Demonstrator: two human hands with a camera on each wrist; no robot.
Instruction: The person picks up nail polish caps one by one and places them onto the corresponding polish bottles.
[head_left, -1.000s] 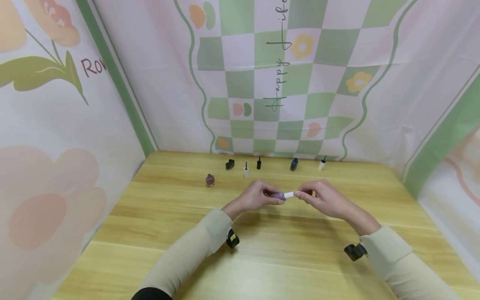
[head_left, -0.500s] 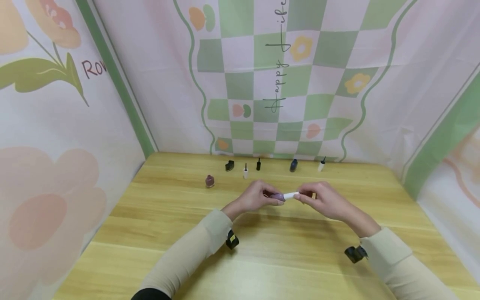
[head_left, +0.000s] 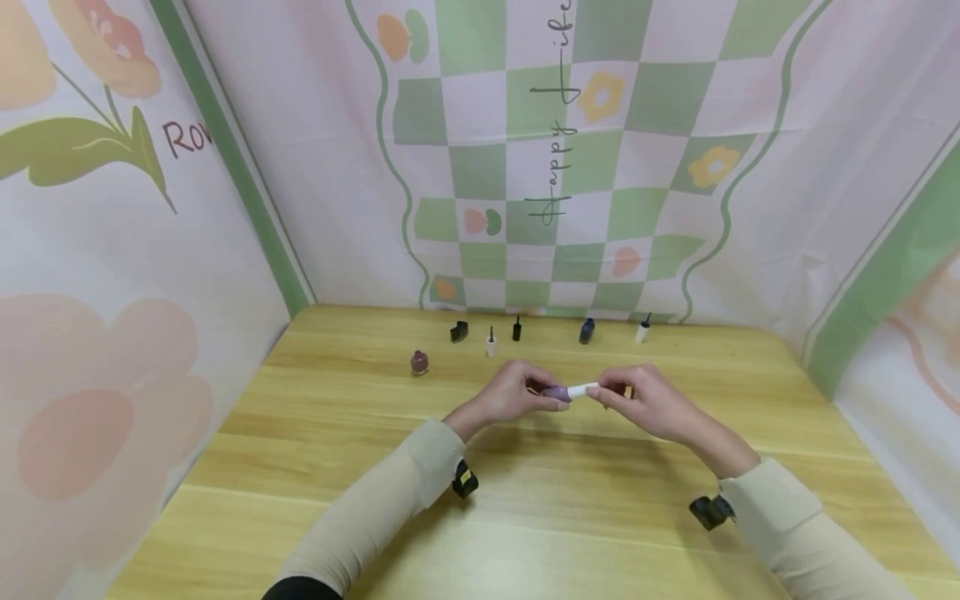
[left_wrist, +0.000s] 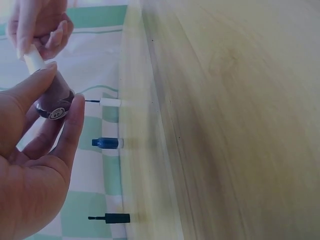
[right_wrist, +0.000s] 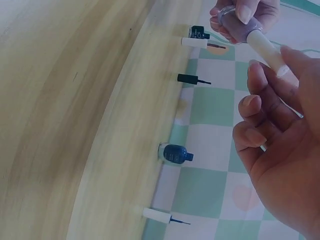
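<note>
Gap left of blue bottle (head_left: 587, 332)

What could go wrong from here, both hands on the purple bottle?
1. The left hand holds the purple bottle tilted; if the right hand loosens the white cap, polish might spill.
2. The blue bottle stands uncapped; a bump could tip it.
3. The black cap stands brush-up and might topple, smearing the table.

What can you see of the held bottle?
The bottle looks purple and glassy, with a round label on its base and a white cap at the other end. It is held roughly sideways above the table: the left hand grips its body, the right hand pinches the cap. The cap's tightness cannot be told.
</note>
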